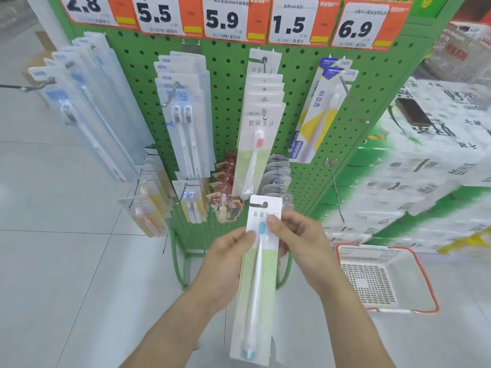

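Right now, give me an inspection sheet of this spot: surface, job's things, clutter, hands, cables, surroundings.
Surface: pale tiled floor; a green pegboard rack stands on it.
Job's things: toothbrush pack, blue bristles, on no hook, held in front of the rack.
Clutter: matching packs hang above under the 1.5 price tag; other toothbrush packs on neighbouring hooks.
Grippers: left hand pinches the pack's left edge; right hand pinches its right edge near the brush head.
Cables: nothing seen.
Surroundings: white basket with red rim on the floor to the right, nothing seen in it; stacked cartons beyond.
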Demonstrator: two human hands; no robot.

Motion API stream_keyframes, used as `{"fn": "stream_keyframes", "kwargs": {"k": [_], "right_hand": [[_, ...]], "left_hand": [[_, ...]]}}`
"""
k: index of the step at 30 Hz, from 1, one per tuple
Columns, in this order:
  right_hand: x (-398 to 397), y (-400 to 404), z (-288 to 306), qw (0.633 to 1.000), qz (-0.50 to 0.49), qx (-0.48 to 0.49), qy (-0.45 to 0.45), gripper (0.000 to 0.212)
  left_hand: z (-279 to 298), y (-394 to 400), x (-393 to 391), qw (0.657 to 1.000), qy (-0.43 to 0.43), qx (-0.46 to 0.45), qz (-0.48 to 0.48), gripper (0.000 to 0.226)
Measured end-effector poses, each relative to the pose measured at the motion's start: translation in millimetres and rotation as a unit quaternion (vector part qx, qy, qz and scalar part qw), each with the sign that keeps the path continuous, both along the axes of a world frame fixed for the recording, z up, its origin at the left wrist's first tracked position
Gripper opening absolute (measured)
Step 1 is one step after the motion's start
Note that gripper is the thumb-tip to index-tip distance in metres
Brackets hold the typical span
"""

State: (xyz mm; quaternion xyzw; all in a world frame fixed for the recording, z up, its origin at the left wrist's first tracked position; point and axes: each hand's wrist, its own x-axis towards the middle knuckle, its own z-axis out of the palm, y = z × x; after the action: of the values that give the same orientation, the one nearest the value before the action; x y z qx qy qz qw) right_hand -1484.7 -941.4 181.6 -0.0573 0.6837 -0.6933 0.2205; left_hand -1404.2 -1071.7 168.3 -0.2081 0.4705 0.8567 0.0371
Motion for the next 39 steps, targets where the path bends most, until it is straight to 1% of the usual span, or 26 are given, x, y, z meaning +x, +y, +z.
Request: {"fn": "stream_keyframes", "kwargs": {"k": [2,4,9,11,13,15,19,21,22,24,26,30,33,36,39], "right_hand": [[0.6,-2.3,-2.4,1.0,-0.016,-0.012,0.01,0.01],[-0.4,-4.1,-3.2,0.998,-0.047,-0.032,-0.005,0.009],[-5.7,-5.2,-6.1,0.992,-0.092,-0.077,-0.042,0.012],[-7.2,-5.2,-9.2,0.988,-0.114,-0.088,-0.052,0.012],[-9.6,-3.5,-13.2,0.983,-0.139,-0.1,-0.068,0.013],[-11.3,0.0,-15.3,0.984,-0.131,-0.095,-0.081,0.016],[-10.5,4.6,-9.9,0.993,-0.052,-0.056,-0.093,0.022],[-11.5,7.1,-9.6,0.994,-0.062,-0.047,-0.077,0.032],[-13.1,8.9,-10.0,0.994,-0.076,-0.047,-0.067,0.034],[-17.1,13.9,-10.6,0.992,-0.1,-0.05,-0.052,0.031],[-21.2,17.8,-9.3,0.99,-0.112,-0.064,-0.051,0.031],[-27.6,26.1,-13.6,0.983,-0.149,-0.084,-0.067,0.036],[-31.1,34.5,-20.3,0.976,-0.18,-0.093,-0.081,0.04],[-29.9,33.6,-24.6,0.978,-0.163,-0.096,-0.083,0.035],[-26.8,29.7,-24.7,0.981,-0.144,-0.103,-0.079,0.033]], "left_hand": [[-0.9,-1.4,1.5,1.0,0.005,0.003,0.002,0.031],[-0.6,-2.4,2.8,1.0,0.007,0.009,-0.006,0.032],[-4.3,-6.8,8.1,0.998,0.014,-0.026,-0.056,0.031],[-6.8,-9.8,9.9,0.995,0.002,-0.038,-0.091,0.029],[-9.0,-9.4,11.7,0.994,-0.019,-0.019,-0.109,0.027],[-11.5,-5.3,11.7,0.994,-0.038,0.001,-0.1,0.028],[-13.8,0.1,10.1,0.995,-0.049,0.006,-0.081,0.029],[-14.3,0.1,9.8,0.995,-0.046,0.008,-0.093,0.031],[-13.7,0.3,10.4,0.993,-0.048,0.018,-0.104,0.032],[-12.6,0.2,13.2,0.988,-0.052,0.027,-0.143,0.032],[-13.4,-2.5,17.1,0.982,-0.051,0.014,-0.183,0.033],[-15.4,-6.8,21.3,0.972,-0.085,-0.003,-0.219,0.041],[-16.8,-2.5,23.1,0.97,-0.087,-0.033,-0.225,0.045],[-21.1,-0.5,24.9,0.972,-0.088,-0.043,-0.212,0.048],[-25.6,-1.5,24.6,0.974,-0.092,-0.061,-0.198,0.044]]}}
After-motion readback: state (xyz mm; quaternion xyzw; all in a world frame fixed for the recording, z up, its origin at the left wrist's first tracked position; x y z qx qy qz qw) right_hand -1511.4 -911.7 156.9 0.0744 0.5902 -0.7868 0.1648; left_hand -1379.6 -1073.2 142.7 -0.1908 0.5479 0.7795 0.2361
